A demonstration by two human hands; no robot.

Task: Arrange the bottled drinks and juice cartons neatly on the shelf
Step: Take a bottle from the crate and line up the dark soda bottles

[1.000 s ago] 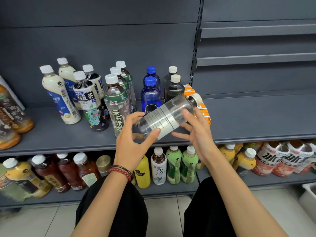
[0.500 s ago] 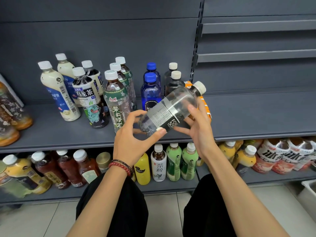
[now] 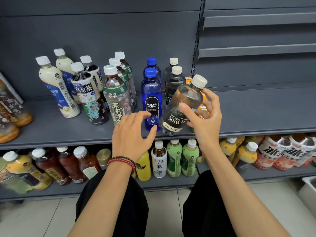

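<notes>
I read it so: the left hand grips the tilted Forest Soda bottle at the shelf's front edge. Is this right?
Not the left. In the head view the right hand grips the tilted Forest Soda bottle at the shelf's front edge.

Forest Soda bottle | clear; white cap | tilted right | base at shelf front

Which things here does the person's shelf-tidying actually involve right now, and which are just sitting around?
In the job: Forest Soda bottle, held tilted by the right hand; left hand near the Bolsa Soda bottle; orange carton; upper shelf.
Just there: lower-shelf bottles; tiled floor.
</notes>
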